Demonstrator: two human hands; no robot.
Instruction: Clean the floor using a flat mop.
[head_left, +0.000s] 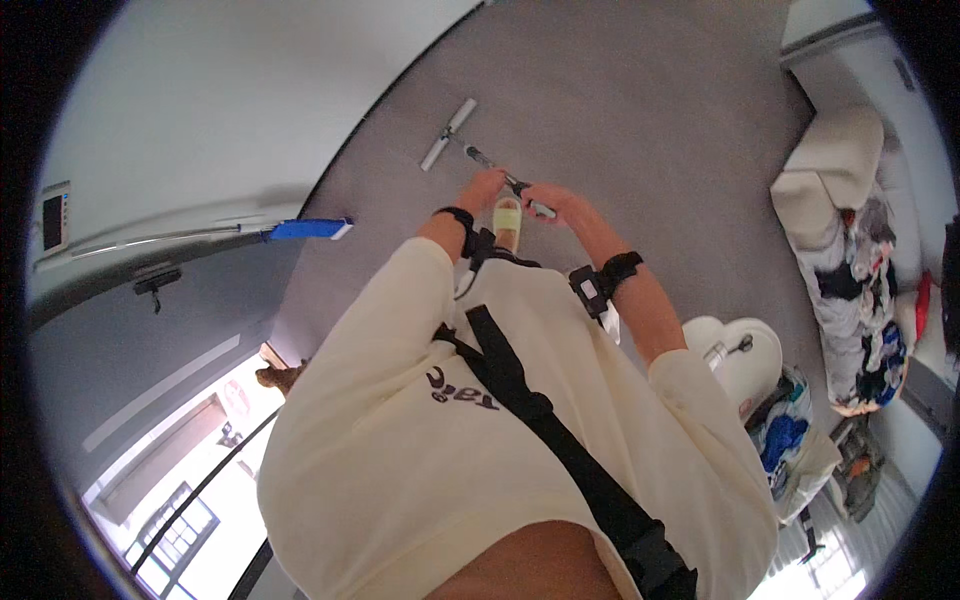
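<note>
A long-handled floor tool (478, 154) reaches forward over the grey floor (637, 97). Its white T-shaped head (450, 133) seems to rest on the floor, set slantwise. My left hand (486, 186) wraps the shaft partway down. Closer to the pale grip end, my right hand (553, 201) is closed around the same shaft. Both wrists carry black straps with small devices. Between my hands and just below them, one foot in a yellow slipper (508, 220) shows; the other foot is hidden.
A blue-headed pole tool (309, 229) leans along the left wall, near a wall panel (54, 217). To the right, a cream sofa (832, 150) bears piled clothes (862, 285). A round white stool or table (757, 375) and more heaped fabric (787, 442) stand by my right side.
</note>
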